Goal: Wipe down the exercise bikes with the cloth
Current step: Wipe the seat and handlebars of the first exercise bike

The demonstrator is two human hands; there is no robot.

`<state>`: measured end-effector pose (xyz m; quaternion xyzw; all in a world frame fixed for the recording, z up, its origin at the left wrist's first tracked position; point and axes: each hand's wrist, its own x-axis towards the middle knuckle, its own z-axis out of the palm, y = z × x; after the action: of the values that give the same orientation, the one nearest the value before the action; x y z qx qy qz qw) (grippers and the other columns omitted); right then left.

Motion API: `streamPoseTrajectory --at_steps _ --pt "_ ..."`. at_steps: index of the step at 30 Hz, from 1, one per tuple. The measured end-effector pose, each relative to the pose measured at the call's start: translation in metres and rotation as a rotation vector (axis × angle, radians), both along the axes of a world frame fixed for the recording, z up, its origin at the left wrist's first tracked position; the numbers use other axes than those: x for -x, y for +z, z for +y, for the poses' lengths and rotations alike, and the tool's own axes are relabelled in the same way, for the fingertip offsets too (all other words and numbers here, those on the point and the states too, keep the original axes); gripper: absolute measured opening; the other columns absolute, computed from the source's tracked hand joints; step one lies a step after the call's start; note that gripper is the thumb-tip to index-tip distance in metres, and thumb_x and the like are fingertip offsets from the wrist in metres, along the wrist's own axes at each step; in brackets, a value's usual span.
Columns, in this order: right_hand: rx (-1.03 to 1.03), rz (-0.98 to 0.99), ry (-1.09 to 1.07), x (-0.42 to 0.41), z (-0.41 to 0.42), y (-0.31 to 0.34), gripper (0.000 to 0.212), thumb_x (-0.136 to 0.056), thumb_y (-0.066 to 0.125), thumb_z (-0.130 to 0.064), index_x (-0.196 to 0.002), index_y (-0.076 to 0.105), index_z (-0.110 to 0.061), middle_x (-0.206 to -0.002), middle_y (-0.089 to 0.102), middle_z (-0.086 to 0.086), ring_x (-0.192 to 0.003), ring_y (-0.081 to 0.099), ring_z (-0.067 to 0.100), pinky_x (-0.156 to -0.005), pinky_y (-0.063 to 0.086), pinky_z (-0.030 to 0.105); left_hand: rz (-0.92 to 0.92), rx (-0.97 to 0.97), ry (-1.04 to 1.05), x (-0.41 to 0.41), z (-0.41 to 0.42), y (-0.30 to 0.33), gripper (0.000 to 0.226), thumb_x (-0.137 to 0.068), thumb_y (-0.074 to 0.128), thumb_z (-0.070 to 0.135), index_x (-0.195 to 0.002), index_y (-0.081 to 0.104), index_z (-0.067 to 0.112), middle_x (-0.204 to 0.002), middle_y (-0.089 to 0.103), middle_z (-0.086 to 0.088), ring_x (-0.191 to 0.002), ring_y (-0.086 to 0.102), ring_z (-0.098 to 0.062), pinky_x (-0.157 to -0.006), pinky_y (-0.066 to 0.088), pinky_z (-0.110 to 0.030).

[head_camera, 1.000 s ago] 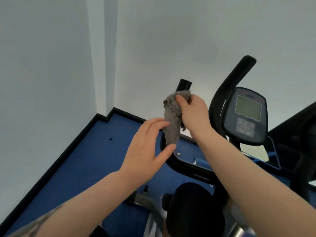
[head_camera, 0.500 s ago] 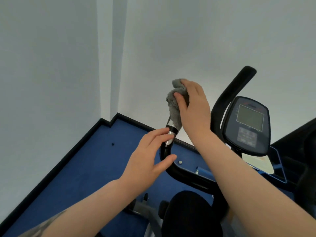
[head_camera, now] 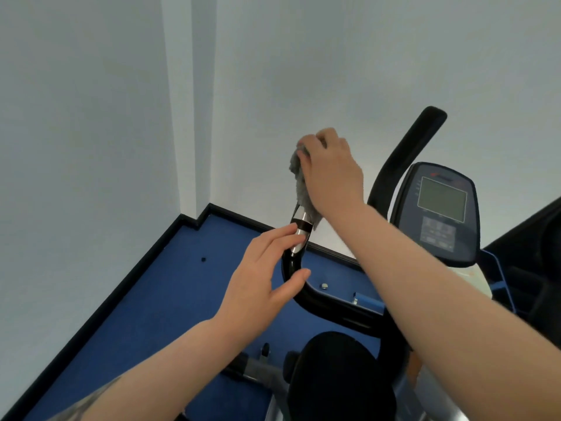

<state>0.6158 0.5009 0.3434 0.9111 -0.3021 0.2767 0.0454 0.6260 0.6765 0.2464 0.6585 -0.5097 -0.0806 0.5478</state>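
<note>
An exercise bike stands in front of me, with a black left handlebar [head_camera: 292,262] that carries a silver sensor band [head_camera: 300,230]. My right hand [head_camera: 329,171] is closed around a grey cloth [head_camera: 300,183] wrapped over the top end of that handlebar, hiding its tip. My left hand [head_camera: 261,281] hovers open just left of the handlebar's lower bend, fingers spread and curved around it, touching or nearly touching. The right handlebar [head_camera: 406,153] rises bare. The console [head_camera: 440,214] sits between them, and the black seat [head_camera: 337,378] is below.
Pale walls meet in a corner at the left. Blue carpet [head_camera: 170,299] with a black skirting covers the floor. Part of a second dark machine [head_camera: 534,268] shows at the right edge.
My right hand has slid the cloth up the left handlebar to its tip, uncovering the silver band. My left hand has stayed open beside the lower bend.
</note>
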Motion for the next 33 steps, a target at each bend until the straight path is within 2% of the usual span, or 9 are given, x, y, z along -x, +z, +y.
streamPoseTrajectory --at_steps 6,10,13,19,23,26,28,30,33 --pt "-0.572 -0.629 0.039 0.002 0.026 -0.017 0.027 -0.102 0.04 -0.034 -0.126 0.049 -0.028 -0.113 0.059 -0.006 -0.095 0.054 0.008 -0.083 0.041 0.026 0.001 -0.005 -0.017 -0.001 0.001 0.001 0.044 -0.09 0.067 0.027 -0.131 0.054 0.033 -0.141 0.044 0.023 -0.135 0.039 -0.003 -0.106 0.025 -0.006" --pt "-0.68 -0.437 -0.054 0.023 0.037 -0.038 0.03 -0.102 0.035 -0.042 -0.12 0.045 -0.02 -0.085 0.052 -0.017 -0.089 0.058 0.016 -0.071 0.039 0.027 -0.004 -0.018 -0.013 -0.002 0.0 -0.001 0.036 -0.089 0.061 0.039 -0.124 0.057 0.03 -0.138 0.045 0.021 -0.134 0.038 -0.001 -0.105 0.025 -0.006" --pt "-0.762 -0.377 -0.041 0.023 0.021 -0.025 0.025 -0.102 0.039 -0.04 -0.107 0.048 -0.017 -0.082 0.048 -0.017 -0.075 0.05 0.001 -0.059 0.037 0.007 0.011 -0.006 -0.009 0.0 0.0 -0.002 0.034 -0.089 0.059 0.043 -0.121 0.054 0.035 -0.138 0.044 0.025 -0.133 0.039 0.0 -0.104 0.028 -0.007" --pt "-0.755 -0.434 0.003 0.032 0.042 -0.039 0.017 -0.098 0.051 -0.035 -0.109 0.051 -0.021 -0.082 0.054 -0.021 -0.072 0.055 -0.016 -0.058 0.037 0.001 0.053 0.071 -0.023 -0.01 0.003 0.003 0.041 -0.083 0.068 0.04 -0.118 0.049 0.034 -0.128 0.049 0.024 -0.122 0.051 -0.003 -0.099 0.042 -0.015" --pt "-0.637 -0.508 -0.046 0.019 0.031 -0.012 0.042 -0.097 0.054 -0.023 -0.137 0.044 -0.022 -0.11 0.063 -0.007 -0.101 0.06 0.011 -0.083 0.044 0.012 0.048 0.104 -0.081 -0.033 0.0 0.012 0.037 -0.081 0.073 0.027 -0.113 0.056 0.021 -0.123 0.053 0.015 -0.117 0.056 -0.011 -0.098 0.046 -0.021" --pt "-0.483 -0.457 -0.018 0.013 0.043 -0.018 0.061 -0.097 0.053 -0.013 -0.152 0.028 -0.024 -0.153 0.036 0.005 -0.129 0.048 0.022 -0.104 0.041 0.028 0.056 0.124 -0.123 -0.055 -0.001 0.025 0.028 -0.085 0.066 0.026 -0.111 0.056 0.02 -0.116 0.056 0.013 -0.109 0.061 -0.015 -0.095 0.047 -0.022" --pt "-0.184 -0.312 -0.002 0.021 0.049 -0.025 0.049 -0.096 0.056 -0.009 -0.143 0.045 -0.011 -0.155 0.032 0.011 -0.139 0.037 0.029 -0.107 0.03 0.021 0.055 0.154 -0.125 -0.071 -0.001 0.033 0.023 -0.087 0.063 0.023 -0.108 0.056 0.021 -0.113 0.058 0.012 -0.108 0.061 -0.017 -0.094 0.046 -0.02" --pt "0.112 -0.136 0.112 0.03 0.043 -0.02 0.031 -0.092 0.063 -0.009 -0.122 0.064 -0.002 -0.143 0.048 0.015 -0.136 0.04 0.036 -0.11 0.03 0.034 0.069 0.162 -0.119 -0.086 -0.005 0.036 0.024 -0.086 0.063 0.016 -0.108 0.056 0.024 -0.111 0.059 0.012 -0.106 0.061 -0.017 -0.094 0.044 -0.018" --pt "0.356 0.188 0.108 0.033 0.026 0.002 0.023 -0.096 0.057 -0.028 -0.109 0.072 -0.016 -0.131 0.062 0.001 -0.135 0.045 0.028 -0.117 0.009 0.049 0.083 0.131 -0.156 -0.096 -0.012 0.037 0.031 -0.085 0.063 0.009 -0.109 0.054 0.027 -0.111 0.059 0.01 -0.105 0.061 -0.016 -0.094 0.044 -0.018"
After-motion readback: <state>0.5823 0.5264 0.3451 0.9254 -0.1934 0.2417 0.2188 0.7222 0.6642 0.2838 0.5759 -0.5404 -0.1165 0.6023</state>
